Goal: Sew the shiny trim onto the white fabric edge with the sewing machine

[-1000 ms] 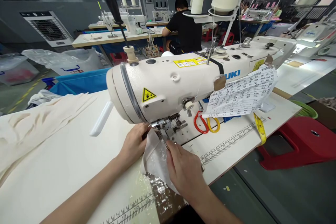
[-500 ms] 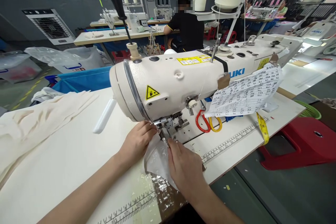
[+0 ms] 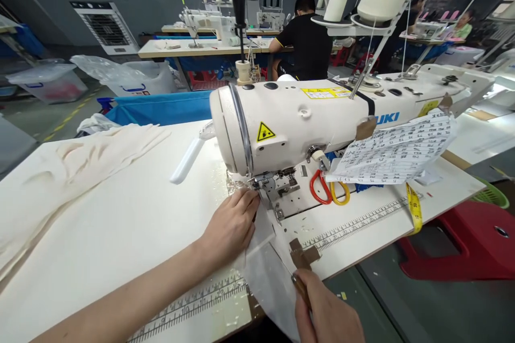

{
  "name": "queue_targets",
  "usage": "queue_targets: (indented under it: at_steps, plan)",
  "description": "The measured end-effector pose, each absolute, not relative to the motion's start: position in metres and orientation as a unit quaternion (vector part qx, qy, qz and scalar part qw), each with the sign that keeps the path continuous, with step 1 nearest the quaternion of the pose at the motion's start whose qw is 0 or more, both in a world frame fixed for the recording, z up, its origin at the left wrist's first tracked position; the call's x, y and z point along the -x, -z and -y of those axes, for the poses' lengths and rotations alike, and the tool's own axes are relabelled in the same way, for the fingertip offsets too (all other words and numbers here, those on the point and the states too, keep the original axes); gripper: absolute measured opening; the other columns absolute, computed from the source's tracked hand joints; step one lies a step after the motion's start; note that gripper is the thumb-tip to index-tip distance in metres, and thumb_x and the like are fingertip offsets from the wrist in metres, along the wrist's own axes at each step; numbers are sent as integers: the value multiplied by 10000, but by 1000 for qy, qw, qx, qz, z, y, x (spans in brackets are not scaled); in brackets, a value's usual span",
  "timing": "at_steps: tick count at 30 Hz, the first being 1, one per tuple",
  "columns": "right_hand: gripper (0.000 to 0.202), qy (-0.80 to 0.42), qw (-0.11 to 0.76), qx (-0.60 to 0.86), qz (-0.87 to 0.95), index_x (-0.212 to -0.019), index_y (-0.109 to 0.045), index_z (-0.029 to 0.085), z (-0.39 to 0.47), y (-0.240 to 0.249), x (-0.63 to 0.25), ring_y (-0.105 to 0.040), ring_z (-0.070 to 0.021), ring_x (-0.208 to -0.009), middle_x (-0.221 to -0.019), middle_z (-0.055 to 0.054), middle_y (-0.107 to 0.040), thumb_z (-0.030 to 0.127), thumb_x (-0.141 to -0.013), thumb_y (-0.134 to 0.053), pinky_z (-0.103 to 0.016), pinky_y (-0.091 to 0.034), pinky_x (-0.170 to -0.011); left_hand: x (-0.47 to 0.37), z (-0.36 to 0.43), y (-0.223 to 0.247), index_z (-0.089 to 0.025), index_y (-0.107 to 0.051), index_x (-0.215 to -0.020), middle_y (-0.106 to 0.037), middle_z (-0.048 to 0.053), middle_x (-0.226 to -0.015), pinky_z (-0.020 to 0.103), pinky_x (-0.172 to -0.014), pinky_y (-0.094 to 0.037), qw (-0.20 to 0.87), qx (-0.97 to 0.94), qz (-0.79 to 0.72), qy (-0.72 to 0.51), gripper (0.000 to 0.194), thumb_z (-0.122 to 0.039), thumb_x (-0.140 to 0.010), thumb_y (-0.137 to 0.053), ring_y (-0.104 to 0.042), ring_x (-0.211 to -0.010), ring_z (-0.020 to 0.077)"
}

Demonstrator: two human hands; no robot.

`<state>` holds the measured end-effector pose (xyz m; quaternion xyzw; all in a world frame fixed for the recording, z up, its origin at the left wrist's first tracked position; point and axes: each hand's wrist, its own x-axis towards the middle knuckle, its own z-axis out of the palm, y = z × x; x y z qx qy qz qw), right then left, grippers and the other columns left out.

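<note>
A white sewing machine (image 3: 281,123) stands on the white table, its needle area low at the front. Close beside the needle area is my left hand (image 3: 232,222), fingers bent together at the edge of a thin pale fabric (image 3: 267,273). What its fingertips pinch is too hidden to name. Nearer to me, my right hand (image 3: 325,311) is closed around the brown handle of a thin pointed tool (image 3: 301,289). The tool's narrow shaft points up and left over the fabric, toward the machine.
Red- and yellow-handled scissors (image 3: 321,187) lie right of the needle area. A handwritten sheet (image 3: 394,150) hangs on the machine's front. Cream cloth (image 3: 80,166) lies at the left. A yellow tape measure (image 3: 414,209) hangs over the edge near a red stool (image 3: 462,241). A person (image 3: 308,37) sits beyond.
My right hand has moved away from the needle area, toward me and right, and the tool in it now shows. My left hand stays by the needle area. The camera view has shifted left.
</note>
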<state>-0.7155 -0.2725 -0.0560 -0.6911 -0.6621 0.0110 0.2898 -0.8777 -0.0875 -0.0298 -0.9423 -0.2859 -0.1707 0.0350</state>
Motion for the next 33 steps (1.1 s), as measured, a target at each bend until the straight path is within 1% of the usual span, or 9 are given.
queue_targets:
  at_steps: [4, 6, 9, 11, 16, 20, 25, 29, 33]
  plan:
    - [334, 2, 295, 659, 692, -1289, -533, 211, 268, 53, 707, -757, -216, -756, -1000, -99, -763, 207, -1021, -334, -260, -588, -580, 884, 92, 38, -38, -586, -1300, -628, 171, -1287, 476, -1070, -510, -1, 942, 277, 190, 422, -146, -957, -364, -536, -1249, 284]
    - [372, -4, 290, 645, 707, -1338, -502, 194, 265, 51, 705, -753, -218, -797, -1046, -111, -749, 155, -997, -359, -268, -603, -631, 889, 90, 40, -60, -586, -1308, -624, 148, -1328, 470, -1104, -485, -17, 944, 267, 195, 437, -137, -946, -354, -520, -1295, 267]
    - [404, -25, 269, 626, 732, -1331, -504, 174, 263, 50, 703, -737, -202, -735, -984, -98, -740, 96, -951, -390, -256, -591, -598, 894, 87, 41, -102, -597, -1309, -626, 112, -1351, 455, -1109, -482, -30, 945, 260, 197, 453, -124, -931, -350, -520, -1312, 246]
    - [416, -31, 254, 620, 742, -1322, -503, 168, 263, 49, 702, -728, -195, -705, -948, -82, -732, 80, -927, -405, -254, -578, -559, 893, 87, 42, -102, -600, -1310, -630, 110, -1349, 455, -1108, -482, -28, 943, 264, 200, 451, -131, -935, -352, -523, -1312, 249]
    - [415, -24, 236, 615, 752, -1302, -502, 156, 258, 44, 703, -726, -203, -716, -952, -75, -720, 65, -911, -395, -279, -574, -538, 888, 89, 46, -28, -595, -1304, -620, 160, -1348, 482, -1100, -482, 10, 943, 267, 199, 452, -160, -949, -348, -514, -1310, 291]
    - [390, -23, 217, 629, 746, -1289, -512, 166, 251, 41, 704, -712, -191, -658, -934, -62, -716, 74, -926, -402, -278, -539, -473, 886, 90, 45, -20, -559, -1343, -595, 181, -1367, 505, -1107, -466, 14, 944, 270, 187, 475, -166, -940, -354, -491, -1324, 309]
    - [363, -16, 211, 638, 740, -1261, -522, 180, 245, 38, 705, -724, -199, -718, -986, -70, -718, 85, -932, -398, -289, -554, -513, 883, 93, 39, -25, -545, -1355, -585, 193, -1351, 493, -1075, -480, 22, 941, 293, 167, 481, -183, -939, -364, -488, -1301, 327]
    - [351, -12, 217, 641, 736, -1223, -536, 173, 238, 34, 707, -721, -204, -707, -922, -65, -709, 75, -932, -366, -292, -552, -518, 881, 97, 38, -27, -532, -1362, -575, 199, -1355, 489, -1053, -483, 30, 940, 300, 157, 491, -194, -928, -373, -488, -1290, 340]
    - [344, 14, 227, 637, 736, -1178, -553, 153, 232, 29, 710, -722, -219, -681, -885, -80, -708, 60, -922, -342, -302, -545, -498, 882, 104, 41, -15, -505, -1381, -537, 197, -1423, 464, -1084, -441, 61, 943, 292, 150, 511, -191, -926, -352, -451, -1347, 332]
